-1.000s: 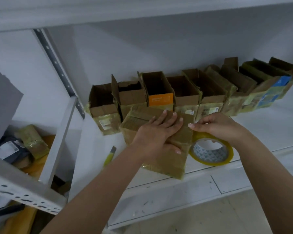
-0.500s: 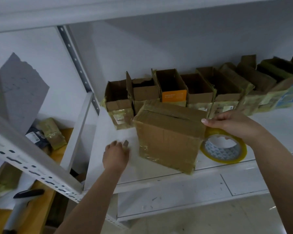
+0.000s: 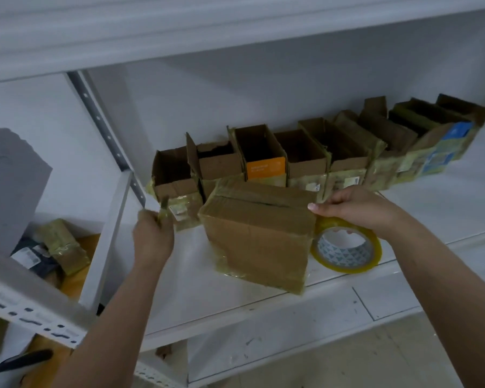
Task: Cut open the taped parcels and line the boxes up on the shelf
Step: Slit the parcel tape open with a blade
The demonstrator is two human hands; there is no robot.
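A person's two bare forearms reached up from the bottom of the frame onto a white metal shelf (image 3: 235,292). Near the shelf's front edge stood a sealed brown cardboard parcel (image 3: 259,236), bound in yellowish clear tape, its top seam uncut. The left hand (image 3: 153,239) hovered just left of the parcel, apart from it, fingers curled round a slim yellow-handled cutter (image 3: 163,210) whose tip pointed upward; the hand was motion-blurred and the blade could not be made out. The right hand (image 3: 356,208) rested at the parcel's upper right corner, fingertips touching the top edge and fingers bent over it. Beneath that hand, just right of the parcel, a roll of yellow-tinted packing tape (image 3: 346,249) with a blue-and-white patterned core lay flat near the front edge. Behind the parcel, along the shelf's back edge against the white wall, ran a row of opened cardboard boxes (image 3: 314,161), side by side with flaps up and openings facing the camera; one showed an orange panel (image 3: 265,168), and one toward the right end carried blue labelling (image 3: 457,130). Beyond the shelf's left upright, lower down, a small taped package (image 3: 63,245) lay against a dark mailer bag (image 3: 31,254) on a yellow-orange surface.
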